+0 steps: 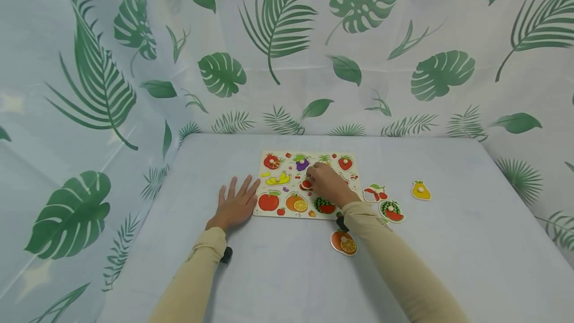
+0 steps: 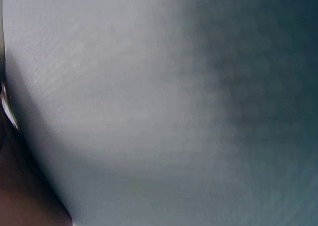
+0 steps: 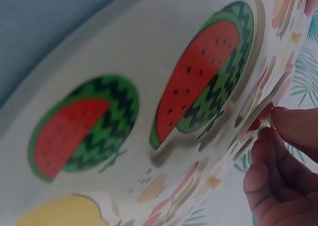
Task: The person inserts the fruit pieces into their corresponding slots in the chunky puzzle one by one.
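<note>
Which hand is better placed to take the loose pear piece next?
Probably the right hand, once it releases the red piece it pinches at the board: it is nearer the pear piece, right of the board. The left hand lies spread by the board's left edge.

A pale grey counter, close up and blurred, fills most of the left wrist view. A dark blue-green shadow covers one side of it. Opposite, a shaded part of the bare left grip shows, beside a bright sliver too small to identify.
</note>
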Available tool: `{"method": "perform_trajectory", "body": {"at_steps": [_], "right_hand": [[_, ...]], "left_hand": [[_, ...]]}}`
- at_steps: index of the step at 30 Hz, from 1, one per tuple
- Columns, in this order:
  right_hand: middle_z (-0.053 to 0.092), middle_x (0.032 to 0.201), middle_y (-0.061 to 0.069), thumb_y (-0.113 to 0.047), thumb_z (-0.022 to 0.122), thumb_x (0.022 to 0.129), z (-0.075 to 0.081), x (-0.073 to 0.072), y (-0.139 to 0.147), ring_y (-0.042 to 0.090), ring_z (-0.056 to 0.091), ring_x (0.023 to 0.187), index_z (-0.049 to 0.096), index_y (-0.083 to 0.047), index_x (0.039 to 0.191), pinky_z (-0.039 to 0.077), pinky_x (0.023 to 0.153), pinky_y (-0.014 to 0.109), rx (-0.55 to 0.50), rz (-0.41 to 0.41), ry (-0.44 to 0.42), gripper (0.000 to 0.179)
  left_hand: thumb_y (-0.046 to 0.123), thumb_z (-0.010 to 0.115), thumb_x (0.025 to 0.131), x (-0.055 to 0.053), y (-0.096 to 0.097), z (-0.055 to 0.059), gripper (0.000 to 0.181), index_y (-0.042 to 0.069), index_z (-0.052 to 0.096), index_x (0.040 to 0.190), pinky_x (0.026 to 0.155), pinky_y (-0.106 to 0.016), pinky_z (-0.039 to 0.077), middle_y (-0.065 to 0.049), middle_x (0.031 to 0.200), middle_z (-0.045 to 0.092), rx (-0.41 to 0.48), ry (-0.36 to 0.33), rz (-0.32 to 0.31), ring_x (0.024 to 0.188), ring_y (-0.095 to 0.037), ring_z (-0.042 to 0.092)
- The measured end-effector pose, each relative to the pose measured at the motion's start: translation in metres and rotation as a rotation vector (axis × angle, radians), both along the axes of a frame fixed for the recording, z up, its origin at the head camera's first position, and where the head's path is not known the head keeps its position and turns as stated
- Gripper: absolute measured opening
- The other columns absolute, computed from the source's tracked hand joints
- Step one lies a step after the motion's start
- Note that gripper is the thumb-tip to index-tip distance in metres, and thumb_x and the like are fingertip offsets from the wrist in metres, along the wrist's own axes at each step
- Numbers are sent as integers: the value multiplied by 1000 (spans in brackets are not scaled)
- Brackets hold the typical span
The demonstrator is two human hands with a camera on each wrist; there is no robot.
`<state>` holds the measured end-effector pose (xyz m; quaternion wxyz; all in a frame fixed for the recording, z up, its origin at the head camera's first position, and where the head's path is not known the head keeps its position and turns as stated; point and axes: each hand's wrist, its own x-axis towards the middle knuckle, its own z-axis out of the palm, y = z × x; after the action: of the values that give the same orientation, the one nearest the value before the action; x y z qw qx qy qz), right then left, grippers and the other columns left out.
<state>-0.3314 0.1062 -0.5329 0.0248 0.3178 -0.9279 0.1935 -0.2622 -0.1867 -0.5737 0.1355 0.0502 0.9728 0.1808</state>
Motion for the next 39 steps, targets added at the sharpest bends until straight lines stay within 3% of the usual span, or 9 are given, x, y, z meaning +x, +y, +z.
{"method": "perform_trajectory", "body": {"at_steps": [18, 30, 39], "right_hand": [[69, 101, 15, -5, 70, 103, 3, 4, -14, 27, 62, 88, 76, 2, 108, 61, 88, 39, 108, -64, -86, 10], [67, 99, 13, -6, 71, 103, 0, 2, -17, 25, 60, 85, 75, 1, 107, 60, 85, 38, 87, -85, -113, 9], [64, 95, 11, -6, 70, 104, -3, 2, -16, 24, 58, 83, 74, -1, 101, 59, 82, 37, 68, -102, -114, 6]], "left_hand": [[42, 35, 114, 3, 0, 4, 63, 27, 21, 174, 126, -64, -10, -3, 181, 7, -23, 14, -4, 163, -40, -10], [41, 34, 114, 1, -2, -1, 63, 27, 21, 174, 126, -64, -10, -4, 181, 8, -27, 24, 3, 163, -39, -10], [42, 34, 114, 1, -2, 2, 63, 28, 20, 174, 126, -64, -9, -2, 181, 7, -25, 19, 0, 163, -39, -10]]}}
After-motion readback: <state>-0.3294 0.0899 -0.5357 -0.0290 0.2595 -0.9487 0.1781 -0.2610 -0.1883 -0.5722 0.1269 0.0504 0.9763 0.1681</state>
